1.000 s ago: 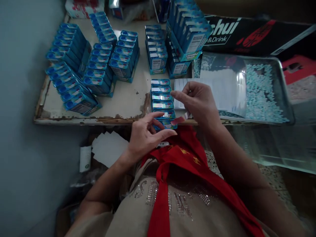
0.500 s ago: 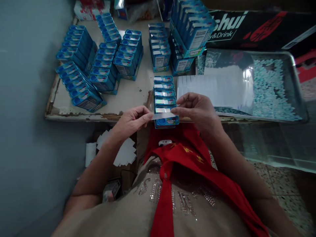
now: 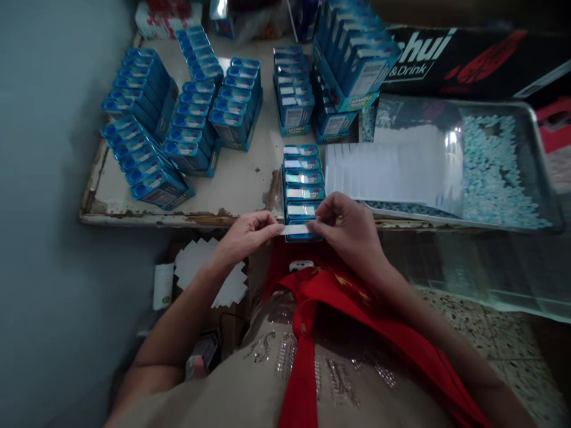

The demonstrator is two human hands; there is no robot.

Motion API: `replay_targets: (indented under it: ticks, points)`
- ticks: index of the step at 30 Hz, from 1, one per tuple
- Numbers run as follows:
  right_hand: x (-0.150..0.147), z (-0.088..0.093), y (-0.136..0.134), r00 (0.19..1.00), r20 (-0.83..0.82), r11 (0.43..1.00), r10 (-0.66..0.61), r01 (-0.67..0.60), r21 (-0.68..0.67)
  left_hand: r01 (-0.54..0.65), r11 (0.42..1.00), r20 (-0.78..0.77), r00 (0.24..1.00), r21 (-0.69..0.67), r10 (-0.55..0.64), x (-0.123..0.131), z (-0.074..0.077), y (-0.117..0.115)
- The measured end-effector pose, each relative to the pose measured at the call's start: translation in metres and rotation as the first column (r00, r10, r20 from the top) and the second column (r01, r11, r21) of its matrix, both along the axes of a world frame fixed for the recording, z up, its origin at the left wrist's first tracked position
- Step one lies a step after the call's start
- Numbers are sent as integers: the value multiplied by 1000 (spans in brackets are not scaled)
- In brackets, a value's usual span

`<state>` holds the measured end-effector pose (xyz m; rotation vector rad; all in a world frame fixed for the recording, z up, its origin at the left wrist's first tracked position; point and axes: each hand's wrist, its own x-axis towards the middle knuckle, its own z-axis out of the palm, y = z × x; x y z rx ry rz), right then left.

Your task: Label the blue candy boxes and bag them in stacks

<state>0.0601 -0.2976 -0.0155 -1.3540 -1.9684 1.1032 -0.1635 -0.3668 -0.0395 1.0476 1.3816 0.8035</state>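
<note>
A row of small blue candy boxes point(image 3: 302, 177) stands in a blue display carton at the table's near edge, several with shiny stickers on top. My left hand point(image 3: 247, 236) and my right hand point(image 3: 345, 229) each pinch one end of a thin shiny sticker strip point(image 3: 294, 229), stretched over the nearest box in that row. A sheet of white stickers point(image 3: 392, 169) lies just right of the row, resting on a metal tray point(image 3: 526, 148).
Several more cartons of blue boxes point(image 3: 178, 125) fill the table's left and back. The tray holds pale blue candies point(image 3: 495, 172). A black printed box point(image 3: 468, 59) lies behind it. White paper scraps point(image 3: 209, 273) lie below the worn table edge point(image 3: 178, 217).
My right hand came down from the sticker sheet and my left hand rose to meet it. Both now hold the strip, lowered onto the nearest box.
</note>
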Motion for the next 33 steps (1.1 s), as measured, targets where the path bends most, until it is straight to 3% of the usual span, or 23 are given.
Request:
replay_targets:
  ticks: [4,5,7,10,12,13,17,21,23,25,28,29,33]
  points:
    - [2,-13,2,996,56,989,-63,55,136,-84,996,64,994,-20,85,9,-35,-4]
    - [4,-18,2,996,34,990,-85,80,117,-145,989,67,987,-10,145,13,-43,-6]
    - [8,-27,2,993,-79,995,-90,85,-54,-285,958,56,957,14,284,21,-55,-11]
    - [15,-38,0,926,-364,931,-99,-43,-362,-569,820,32,822,67,568,32,-58,-20]
    - [14,-44,1,863,-487,909,-132,-91,-407,-686,714,85,727,143,682,41,-55,-21]
    - [11,-47,3,846,-515,911,-135,-98,-400,-695,696,144,719,181,680,46,-54,-18]
    - [-13,-54,10,815,-560,907,-151,-111,-406,-598,781,420,765,180,489,69,-59,7]
    - [-30,-46,3,766,-614,883,-192,-139,-449,-637,767,615,634,71,469,87,-64,17]
    - [-32,-39,3,790,-596,904,-143,-141,-403,-658,753,655,583,35,480,88,-60,17]
    - [-36,-29,17,831,-553,946,-65,-125,-299,-686,725,643,584,64,496,82,-51,26]
    - [-54,-11,79,866,-498,993,39,-91,-79,-709,651,570,664,273,484,56,-28,82]
    - [-65,-5,110,872,-484,997,70,-77,5,-700,624,550,691,348,468,43,-20,113]
    - [-114,16,242,948,-309,970,79,-2,243,-593,630,432,802,500,412,-8,5,250]
